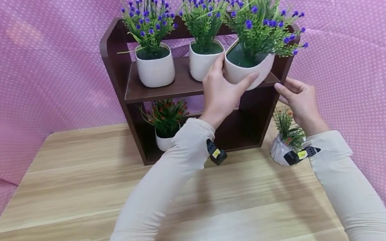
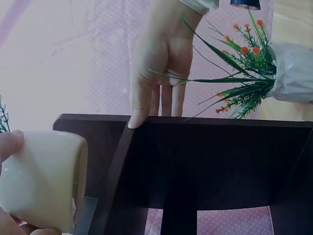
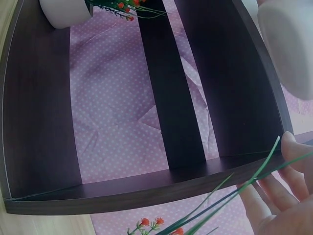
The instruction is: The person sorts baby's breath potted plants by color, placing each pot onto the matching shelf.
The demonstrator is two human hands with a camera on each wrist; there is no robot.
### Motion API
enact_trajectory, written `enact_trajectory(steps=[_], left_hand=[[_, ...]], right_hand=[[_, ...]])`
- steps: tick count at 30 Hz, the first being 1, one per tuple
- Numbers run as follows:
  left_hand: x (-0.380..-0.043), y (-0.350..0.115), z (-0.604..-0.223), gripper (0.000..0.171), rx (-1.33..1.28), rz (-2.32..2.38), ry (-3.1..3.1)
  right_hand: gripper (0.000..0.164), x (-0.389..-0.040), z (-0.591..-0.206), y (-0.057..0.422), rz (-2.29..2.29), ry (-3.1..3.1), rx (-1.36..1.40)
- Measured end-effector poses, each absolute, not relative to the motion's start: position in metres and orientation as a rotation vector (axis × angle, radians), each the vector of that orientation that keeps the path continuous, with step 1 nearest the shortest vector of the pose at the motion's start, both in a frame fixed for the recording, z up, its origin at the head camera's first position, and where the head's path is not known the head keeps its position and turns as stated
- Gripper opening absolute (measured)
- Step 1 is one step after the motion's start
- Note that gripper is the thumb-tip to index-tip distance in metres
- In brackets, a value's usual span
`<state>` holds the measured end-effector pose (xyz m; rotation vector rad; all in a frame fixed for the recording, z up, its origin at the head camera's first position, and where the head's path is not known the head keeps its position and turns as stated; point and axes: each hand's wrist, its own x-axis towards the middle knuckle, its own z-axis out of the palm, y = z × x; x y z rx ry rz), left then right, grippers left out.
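My left hand [image 1: 221,89] grips a white flowerpot [image 1: 249,69] with purple flowers and grass, thumb across its front and fingers at its left side. That pot is tilted, its opening turned toward me, at the right end of the upper board of a dark brown shelf [image 1: 165,96]. In the left wrist view the same pot [image 2: 44,176] shows at the lower left. My right hand [image 1: 301,99] holds the shelf's right side panel, thumb on the front edge and fingers against the outer face. In the right wrist view these fingers [image 3: 276,188] lie along the panel.
Two more white pots [image 1: 156,70] with purple flowers stand on the upper board. An orange-flowered pot [image 1: 164,141] sits low on the left. Below my right hand, a wrapped pot [image 1: 279,151] stands on the wooden table [image 1: 87,184]. Pink dotted cloth [image 1: 364,51] hangs behind.
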<state>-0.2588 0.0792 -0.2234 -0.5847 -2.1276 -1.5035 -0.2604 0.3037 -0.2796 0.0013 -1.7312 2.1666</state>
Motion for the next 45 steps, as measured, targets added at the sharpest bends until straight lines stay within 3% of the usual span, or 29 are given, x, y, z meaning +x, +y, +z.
enact_trajectory(steps=[6,22,30,45], left_hand=[[-0.263,0.095,-0.222,0.085,-0.522,-1.393,-2.148],[-0.271,0.121,-0.23,0.083,-0.393,-1.438,-2.123],[-0.27,0.119,-0.237,0.084,-0.496,-1.407,-2.129],[-0.259,0.104,-0.238,0.076,-0.677,-1.183,-2.207]], right_hand=[[0.032,-0.262,-0.281,0.303,2.165,-1.712,0.014],[0.049,-0.262,-0.281,0.302,2.136,-1.724,-0.016],[0.055,-0.264,-0.282,0.303,2.127,-1.738,-0.022],[0.051,-0.261,-0.283,0.302,2.129,-1.739,-0.01]])
